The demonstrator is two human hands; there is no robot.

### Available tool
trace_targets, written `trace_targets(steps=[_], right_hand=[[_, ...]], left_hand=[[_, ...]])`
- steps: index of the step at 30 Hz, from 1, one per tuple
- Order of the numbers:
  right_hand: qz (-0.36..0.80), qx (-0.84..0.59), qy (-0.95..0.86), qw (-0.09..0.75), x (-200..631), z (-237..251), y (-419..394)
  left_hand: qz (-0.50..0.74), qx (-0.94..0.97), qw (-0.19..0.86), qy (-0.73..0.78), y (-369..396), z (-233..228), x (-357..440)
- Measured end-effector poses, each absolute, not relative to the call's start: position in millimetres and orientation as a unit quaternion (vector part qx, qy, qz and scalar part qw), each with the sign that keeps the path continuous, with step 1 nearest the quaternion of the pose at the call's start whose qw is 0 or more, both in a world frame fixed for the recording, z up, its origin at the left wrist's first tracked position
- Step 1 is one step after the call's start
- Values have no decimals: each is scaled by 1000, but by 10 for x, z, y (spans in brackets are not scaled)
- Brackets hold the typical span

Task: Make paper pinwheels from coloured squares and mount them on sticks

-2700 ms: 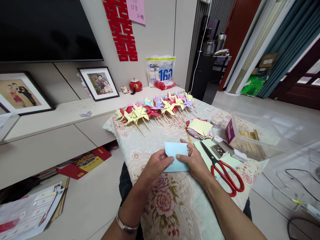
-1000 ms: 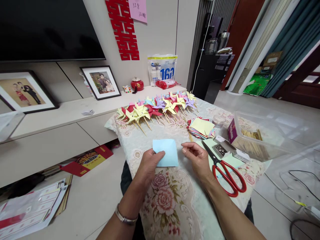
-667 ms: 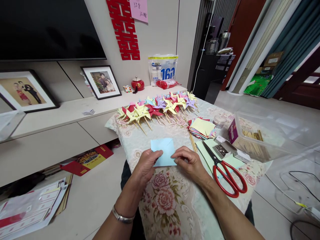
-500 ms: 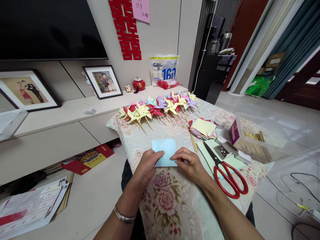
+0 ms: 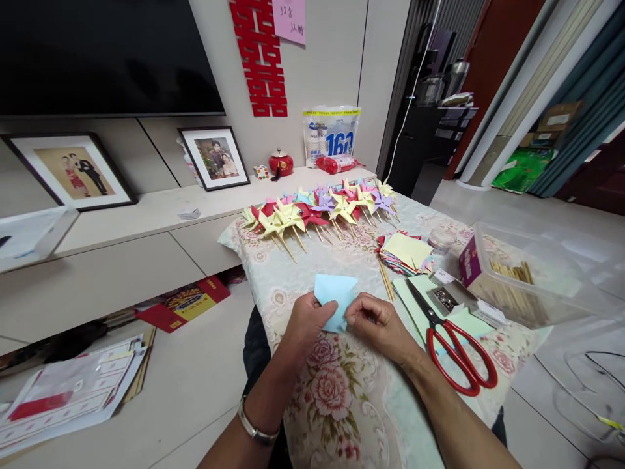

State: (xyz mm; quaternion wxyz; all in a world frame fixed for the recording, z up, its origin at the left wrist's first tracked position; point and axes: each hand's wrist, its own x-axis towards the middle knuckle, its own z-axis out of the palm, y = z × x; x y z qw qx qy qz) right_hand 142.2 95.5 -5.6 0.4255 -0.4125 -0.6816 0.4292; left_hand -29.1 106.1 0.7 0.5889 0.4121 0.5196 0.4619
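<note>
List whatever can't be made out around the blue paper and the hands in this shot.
Head view:
- Blue paper: its lower edge is covered by the left hand and right hand, so the fold there is hidden.
- Small open box beside the scissors: contents too small to identify.
- Pink note: cut off by the top edge, writing unreadable.

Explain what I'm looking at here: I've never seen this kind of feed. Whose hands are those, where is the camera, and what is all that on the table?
There is one view, from a camera worn on the person's head, looking forward and down. The left hand and right hand are that person's own; together they pinch a light blue paper square over a flowered tablecloth. Beyond lies a row of paper pinwheels on sticks. To the right are a stack of coloured paper, red-handled scissors and a clear plastic box of sticks.
</note>
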Motion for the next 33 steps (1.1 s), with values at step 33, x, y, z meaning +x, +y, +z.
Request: trace_targets(steps=[33], right_hand=[[529,-437,-597,417,1396,-114,957]], left_hand=[[467,419,573,527,937,-39,-197]])
